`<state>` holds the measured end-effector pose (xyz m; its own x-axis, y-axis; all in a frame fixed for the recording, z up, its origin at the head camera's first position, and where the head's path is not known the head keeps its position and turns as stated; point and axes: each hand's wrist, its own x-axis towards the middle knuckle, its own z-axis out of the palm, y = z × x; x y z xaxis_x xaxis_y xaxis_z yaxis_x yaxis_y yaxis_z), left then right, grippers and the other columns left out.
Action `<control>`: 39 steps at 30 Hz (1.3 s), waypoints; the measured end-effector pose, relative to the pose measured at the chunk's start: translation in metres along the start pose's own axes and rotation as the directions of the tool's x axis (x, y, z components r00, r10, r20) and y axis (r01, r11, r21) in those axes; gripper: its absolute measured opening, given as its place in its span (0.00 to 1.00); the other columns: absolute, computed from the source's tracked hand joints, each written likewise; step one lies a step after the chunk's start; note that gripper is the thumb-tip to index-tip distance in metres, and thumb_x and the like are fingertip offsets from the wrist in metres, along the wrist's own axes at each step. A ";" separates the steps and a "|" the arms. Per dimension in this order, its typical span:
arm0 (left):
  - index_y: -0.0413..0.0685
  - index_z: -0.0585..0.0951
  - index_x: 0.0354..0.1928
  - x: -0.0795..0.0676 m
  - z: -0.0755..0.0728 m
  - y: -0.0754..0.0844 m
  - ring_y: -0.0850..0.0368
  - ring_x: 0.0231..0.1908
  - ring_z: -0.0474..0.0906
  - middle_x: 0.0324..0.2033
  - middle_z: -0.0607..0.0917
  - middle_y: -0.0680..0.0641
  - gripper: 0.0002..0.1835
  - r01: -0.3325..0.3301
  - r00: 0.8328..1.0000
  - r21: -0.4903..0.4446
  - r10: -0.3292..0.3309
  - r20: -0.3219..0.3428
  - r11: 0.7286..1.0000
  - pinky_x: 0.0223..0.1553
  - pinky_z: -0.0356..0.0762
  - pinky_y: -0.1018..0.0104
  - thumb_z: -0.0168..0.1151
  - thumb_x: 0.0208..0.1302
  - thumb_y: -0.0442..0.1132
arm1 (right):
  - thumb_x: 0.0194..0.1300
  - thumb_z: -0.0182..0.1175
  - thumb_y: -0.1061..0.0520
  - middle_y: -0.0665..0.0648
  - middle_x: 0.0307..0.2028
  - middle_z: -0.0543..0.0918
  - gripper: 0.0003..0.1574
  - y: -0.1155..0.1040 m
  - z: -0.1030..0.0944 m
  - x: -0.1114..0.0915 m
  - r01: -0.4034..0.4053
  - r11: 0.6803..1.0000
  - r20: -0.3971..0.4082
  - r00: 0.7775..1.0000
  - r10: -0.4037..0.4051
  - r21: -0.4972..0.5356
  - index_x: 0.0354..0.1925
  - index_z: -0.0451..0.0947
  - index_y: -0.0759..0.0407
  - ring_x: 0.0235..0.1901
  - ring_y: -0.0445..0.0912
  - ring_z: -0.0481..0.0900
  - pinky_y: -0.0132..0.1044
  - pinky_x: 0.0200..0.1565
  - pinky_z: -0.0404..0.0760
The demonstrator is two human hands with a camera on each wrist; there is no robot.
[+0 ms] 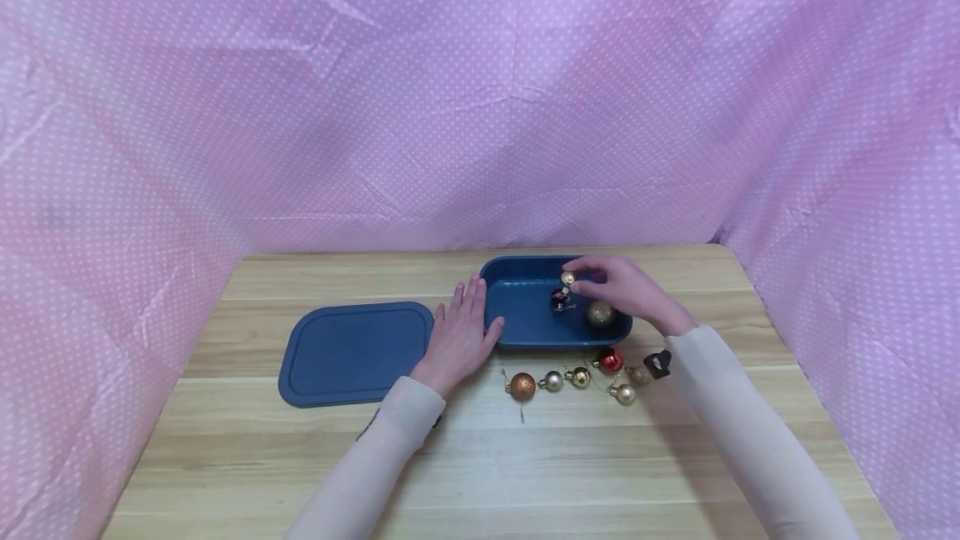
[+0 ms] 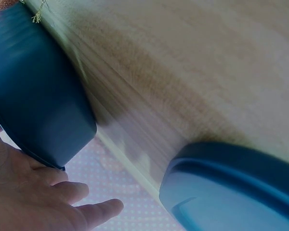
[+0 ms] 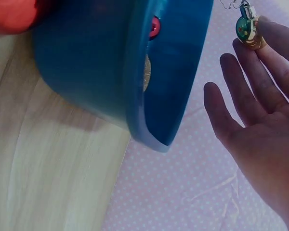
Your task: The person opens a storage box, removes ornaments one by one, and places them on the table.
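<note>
My right hand (image 1: 624,288) pinches a small gold ball ornament (image 1: 567,278) between thumb and fingertips, over the blue box (image 1: 517,325). In the right wrist view the gold ornament (image 3: 251,32) shows its metal cap and a wire hook, held beyond the box rim. A dark red ornament (image 1: 558,300) and a larger glittery bronze one (image 1: 600,314) lie inside the box. With fingers spread straight, my left hand (image 1: 463,330) rests against the box's left end. The left wrist view shows its fingers at the rim of the box (image 2: 43,106).
In front of the box lie several ornaments: a copper glitter ball (image 1: 522,387), a silver one (image 1: 553,381), gold ones and a shiny red one (image 1: 609,361). A small black object (image 1: 657,364) sits beside them. To the left lies the flat blue lid (image 1: 356,352).
</note>
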<state>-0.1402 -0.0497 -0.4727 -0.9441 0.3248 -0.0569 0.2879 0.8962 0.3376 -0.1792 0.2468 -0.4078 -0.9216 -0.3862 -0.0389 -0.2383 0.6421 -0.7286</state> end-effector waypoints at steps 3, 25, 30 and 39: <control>0.44 0.47 0.83 0.000 0.000 0.000 0.43 0.81 0.44 0.83 0.47 0.45 0.42 -0.004 1.000 -0.005 0.004 -0.002 1.000 0.74 0.51 0.34 0.41 0.81 0.61 | 0.72 0.66 0.53 0.63 0.58 0.85 0.24 0.000 -0.002 -0.006 0.000 1.000 -0.019 1.000 0.000 0.022 0.62 0.82 0.61 0.56 0.61 0.83 0.60 0.62 0.75; 0.44 0.47 0.83 -0.001 0.001 0.001 0.43 0.81 0.44 0.83 0.46 0.45 0.42 -0.002 1.000 -0.001 0.002 -0.001 1.000 0.74 0.51 0.35 0.41 0.81 0.61 | 0.73 0.66 0.54 0.64 0.61 0.83 0.24 0.008 -0.012 -0.048 0.020 0.996 -0.145 0.989 -0.006 0.093 0.63 0.81 0.63 0.56 0.62 0.84 0.50 0.57 0.81; 0.43 0.47 0.83 -0.001 0.001 0.001 0.42 0.80 0.45 0.83 0.47 0.45 0.42 -0.002 1.000 -0.012 0.002 -0.004 1.000 0.74 0.51 0.34 0.43 0.81 0.60 | 0.74 0.65 0.53 0.62 0.60 0.84 0.25 0.011 -0.012 -0.059 -0.004 0.991 -0.161 0.987 0.026 0.136 0.64 0.80 0.61 0.57 0.61 0.83 0.30 0.54 0.79; 0.43 0.47 0.83 0.000 0.001 0.001 0.42 0.81 0.44 0.83 0.47 0.44 0.42 -0.006 1.000 -0.020 0.006 -0.009 1.000 0.74 0.51 0.34 0.44 0.81 0.59 | 0.74 0.65 0.51 0.60 0.59 0.85 0.24 0.021 -0.010 -0.077 -0.028 0.985 -0.208 0.976 0.064 0.171 0.62 0.81 0.61 0.56 0.54 0.83 0.23 0.52 0.76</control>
<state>-0.1394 -0.0490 -0.4739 -0.9437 0.3274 -0.0464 0.2905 0.8879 0.3566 -0.1161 0.2969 -0.4128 -0.9784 -0.1983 0.0581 -0.1568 0.5298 -0.8335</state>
